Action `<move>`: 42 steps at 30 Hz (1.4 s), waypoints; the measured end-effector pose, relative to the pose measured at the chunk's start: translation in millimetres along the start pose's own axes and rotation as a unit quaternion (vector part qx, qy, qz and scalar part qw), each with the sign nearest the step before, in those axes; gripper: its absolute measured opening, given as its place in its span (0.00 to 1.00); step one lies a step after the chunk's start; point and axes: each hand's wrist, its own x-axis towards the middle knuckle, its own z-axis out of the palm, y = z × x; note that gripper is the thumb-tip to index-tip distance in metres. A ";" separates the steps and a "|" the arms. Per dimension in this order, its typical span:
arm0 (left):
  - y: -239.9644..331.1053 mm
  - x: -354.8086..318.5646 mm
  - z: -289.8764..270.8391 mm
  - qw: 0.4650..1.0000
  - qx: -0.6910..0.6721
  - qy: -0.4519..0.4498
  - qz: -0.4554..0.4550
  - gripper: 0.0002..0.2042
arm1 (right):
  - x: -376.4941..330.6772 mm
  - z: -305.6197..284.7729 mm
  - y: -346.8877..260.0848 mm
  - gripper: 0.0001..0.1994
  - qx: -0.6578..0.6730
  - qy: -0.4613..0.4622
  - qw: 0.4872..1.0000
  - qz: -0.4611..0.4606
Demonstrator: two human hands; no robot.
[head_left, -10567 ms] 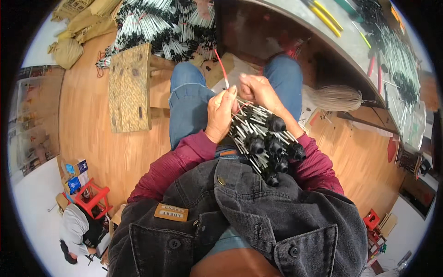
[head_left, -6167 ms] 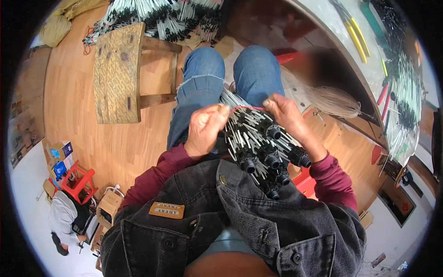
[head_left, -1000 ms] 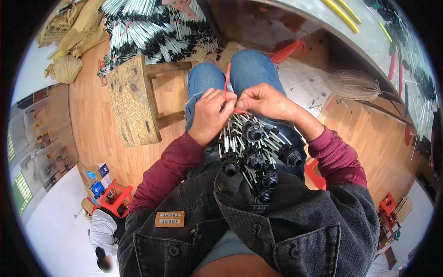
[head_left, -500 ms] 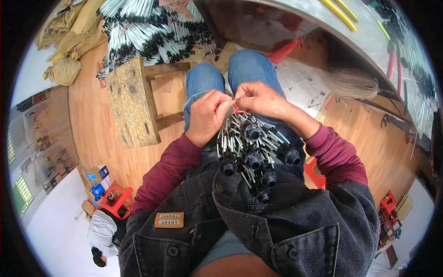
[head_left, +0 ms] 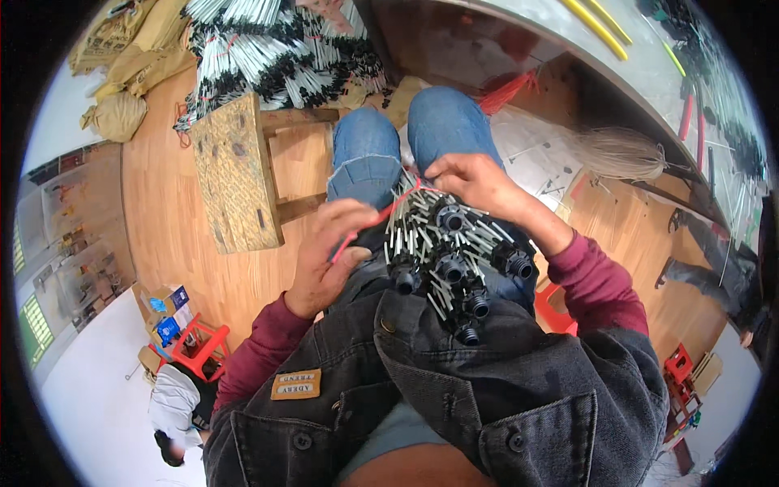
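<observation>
A bundle of thin white tubes with black threaded plastic ends (head_left: 450,268) lies across my lap, the black ends toward my body. Red string (head_left: 398,203) loops around its far end. My left hand (head_left: 324,260) is left of the bundle, slightly blurred, with a strand of the string running through its closed fingers and pulled out taut. My right hand (head_left: 483,191) is at the upper right of the bundle, thumb and fingers pinched beside the loop. A piece of string runs under it, and its fingertips are partly hidden.
A wooden bench (head_left: 235,174) stands left of my knees. Beyond it lie stacked bundles of similar tubes (head_left: 268,57) and brown sacks (head_left: 118,114). A table (head_left: 665,89) is at upper right, with pale strands (head_left: 621,154) beneath. One person (head_left: 174,406) is at lower left, another (head_left: 714,268) at right.
My hands were together at the loop; the left has drawn away left and toward my body, pulling out string. The right has shifted slightly right. A person has appeared at the right edge.
</observation>
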 end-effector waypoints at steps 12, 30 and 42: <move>-10.2 43.2 54.9 0.984 -0.069 -0.076 0.148 0.47 | -88.5 30.5 -1.8 0.17 -0.249 0.177 0.917 -0.257; 24.0 16.6 -127.9 0.815 -0.307 0.455 0.188 0.46 | 54.3 71.4 -239.1 0.26 -0.090 0.105 0.870 -0.473; -146.6 -50.2 -114.1 0.753 -0.102 0.648 0.051 0.51 | 177.4 201.5 -169.1 0.33 -0.140 -0.093 0.957 -0.237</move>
